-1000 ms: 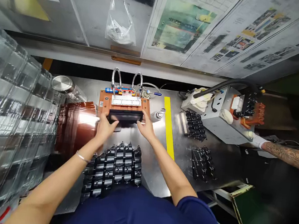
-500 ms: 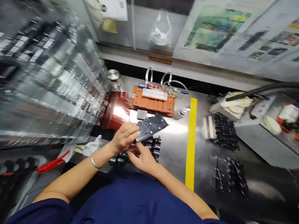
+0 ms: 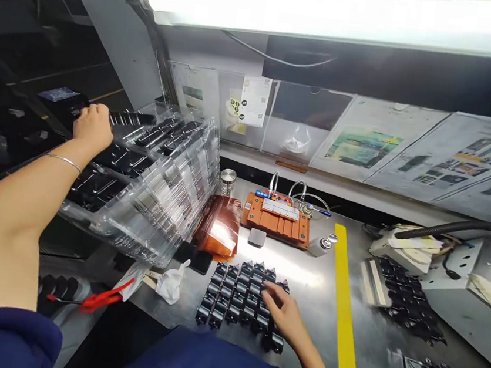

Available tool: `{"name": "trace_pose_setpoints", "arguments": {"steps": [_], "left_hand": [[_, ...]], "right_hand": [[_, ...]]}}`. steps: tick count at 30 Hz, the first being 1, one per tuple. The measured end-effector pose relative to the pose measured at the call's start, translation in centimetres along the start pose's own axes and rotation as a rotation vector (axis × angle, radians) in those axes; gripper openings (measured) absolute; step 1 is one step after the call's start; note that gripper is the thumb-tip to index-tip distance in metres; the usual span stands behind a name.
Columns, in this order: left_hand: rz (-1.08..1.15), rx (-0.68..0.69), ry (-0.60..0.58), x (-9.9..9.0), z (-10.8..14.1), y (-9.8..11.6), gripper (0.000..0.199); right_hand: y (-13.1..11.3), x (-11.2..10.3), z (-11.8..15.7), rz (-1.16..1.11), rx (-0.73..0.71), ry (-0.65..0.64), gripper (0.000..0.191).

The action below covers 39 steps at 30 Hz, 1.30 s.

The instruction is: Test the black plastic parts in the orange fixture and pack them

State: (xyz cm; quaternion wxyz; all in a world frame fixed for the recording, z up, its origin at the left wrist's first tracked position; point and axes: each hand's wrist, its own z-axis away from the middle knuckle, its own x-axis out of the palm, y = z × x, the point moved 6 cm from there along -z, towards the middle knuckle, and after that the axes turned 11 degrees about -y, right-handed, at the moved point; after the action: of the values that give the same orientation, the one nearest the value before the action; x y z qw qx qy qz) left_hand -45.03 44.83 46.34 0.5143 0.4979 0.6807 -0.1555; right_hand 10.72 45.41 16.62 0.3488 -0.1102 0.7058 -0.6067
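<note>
My left hand [image 3: 93, 128] is raised at the left, over the top of a stack of clear plastic trays [image 3: 159, 198] that holds black parts. Its fingers curl downward, and their tips are hidden. A dark ridged strip [image 3: 131, 118] juts out right beside it; whether it lies in the hand or in the tray I cannot tell. Low over the steel bench, my right hand [image 3: 286, 315] has its fingers stretched and slightly apart. Their tips are at the right side of several rows of black moulded parts [image 3: 237, 292].
An orange fixture [image 3: 276, 226] with hoses stands at the back, near a small grey block [image 3: 257, 238] and a metal-topped bottle [image 3: 320, 246]. Brown film sheets [image 3: 218, 228] lie beside the trays. Yellow tape [image 3: 342, 301] crosses the bench. More black parts [image 3: 409, 300] sit right.
My view has swung up and left. My left hand has left the bench front for the tray stack; the dark flat plate between my hands is gone from there. My right hand stays by the rows.
</note>
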Motion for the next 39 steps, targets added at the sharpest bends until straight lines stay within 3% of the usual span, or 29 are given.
{"name": "trace_pose_setpoints", "arguments": {"steps": [3, 6, 9, 12, 15, 17, 19, 21, 23, 26, 29, 31, 34, 37, 39], "left_hand": [[-0.105, 0.144, -0.156, 2.2, -1.0, -1.4, 0.038], [-0.147, 0.247, -0.241, 2.4, 1.5, -1.2, 0.028], [-0.082, 0.317, -0.208, 0.7, 7.0, -0.6, 0.035], [0.175, 0.378, 0.041, -2.3, 14.8, -1.0, 0.033], [0.395, 0.153, 0.321, -3.5, 22.0, -4.7, 0.025], [0.603, -0.103, 0.330, -2.2, 25.3, -8.0, 0.022], [0.828, -0.334, 0.246, -0.2, 27.2, -10.5, 0.030], [1.029, -0.470, 0.128, 1.2, 27.9, -11.4, 0.041], [1.209, -0.521, 0.011, 1.3, 27.4, -10.8, 0.049], [1.465, -0.566, -0.133, -0.1, 25.9, -8.6, 0.056], [1.680, -0.607, -0.204, -2.1, 24.8, -6.6, 0.062], [1.769, -0.617, -0.196, -3.2, 24.5, -5.8, 0.057], [1.816, -0.666, -0.132, -3.6, 25.2, -5.2, 0.046], [1.768, -0.836, -0.047, -3.4, 28.1, -4.8, 0.033], [1.713, -0.947, -0.015, -3.8, 31.2, -4.4, 0.030]], "right_hand": [[-2.9, 3.1, -1.7, 0.127, -0.063, -0.033, 0.022], [-8.1, 6.4, -5.3, 0.228, -0.210, -0.071, 0.020], [-15.7, 10.2, -9.8, 0.328, -0.426, -0.075, 0.020], [-24.4, 15.5, -13.5, 0.459, -0.770, -0.097, 0.037], [-30.3, 21.7, -16.3, 0.652, -0.996, -0.279, 0.051], [-32.0, 25.1, -17.8, 0.782, -1.037, -0.426, 0.037], [-32.9, 27.0, -18.9, 0.866, -1.031, -0.515, 0.024], [-34.0, 27.2, -19.6, 0.886, -1.015, -0.530, 0.019], [-35.9, 26.4, -20.2, 0.858, -1.003, -0.503, 0.016], [-39.7, 24.4, -21.3, 0.811, -0.972, -0.434, 0.020], [-42.6, 23.1, -21.6, 0.749, -0.998, -0.330, 0.023], [-42.9, 23.6, -20.0, 0.732, -1.067, -0.302, 0.018], [-40.8, 25.9, -15.1, 0.765, -1.172, -0.343, 0.016], [-38.5, 27.0, -9.3, 0.696, -1.285, -0.602, 0.030], [-38.6, 25.0, -8.1, 0.566, -1.288, -0.765, 0.039]]}}
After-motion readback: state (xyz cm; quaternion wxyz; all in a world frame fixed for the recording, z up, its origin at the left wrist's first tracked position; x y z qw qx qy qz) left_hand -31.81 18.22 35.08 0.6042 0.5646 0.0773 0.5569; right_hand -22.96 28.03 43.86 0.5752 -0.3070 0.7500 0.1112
